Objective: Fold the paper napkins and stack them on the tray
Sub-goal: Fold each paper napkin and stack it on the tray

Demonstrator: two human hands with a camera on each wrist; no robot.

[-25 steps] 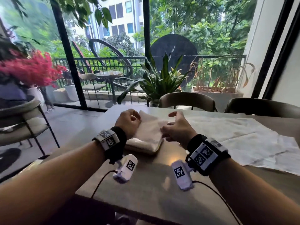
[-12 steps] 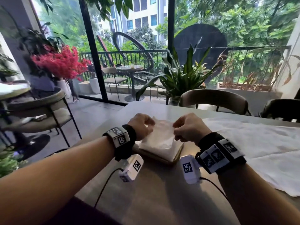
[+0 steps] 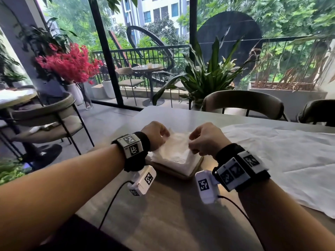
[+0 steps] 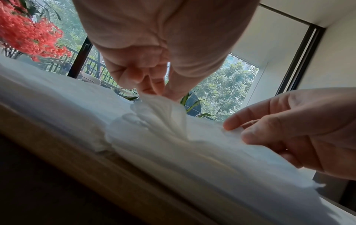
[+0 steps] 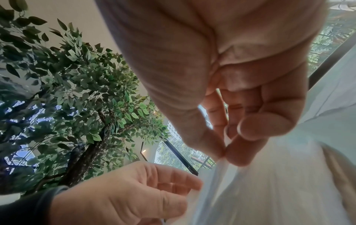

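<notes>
A stack of white folded napkins (image 3: 175,154) lies on a wooden tray (image 3: 194,168) near the table's left end. My left hand (image 3: 156,135) pinches the top napkin (image 4: 163,109) at its left side, bunching the paper upward. My right hand (image 3: 204,140) pinches the same napkin (image 5: 250,190) at its right edge between thumb and forefinger. In the left wrist view the tray's wooden rim (image 4: 115,167) runs below the stack, and the right hand (image 4: 289,129) holds the napkin's edge. In the right wrist view the left hand (image 5: 134,190) sits at the napkin's far side.
Unfolded white napkins (image 3: 281,156) are spread over the right part of the grey table (image 3: 172,214). Two chairs (image 3: 241,104) stand at the far side, with a potted plant (image 3: 204,75) behind. Another chair (image 3: 47,118) stands to the left of the table.
Both hands have closed in on the top napkin of the stack and now pinch it from either side. The head view has swung left and dropped slightly.
</notes>
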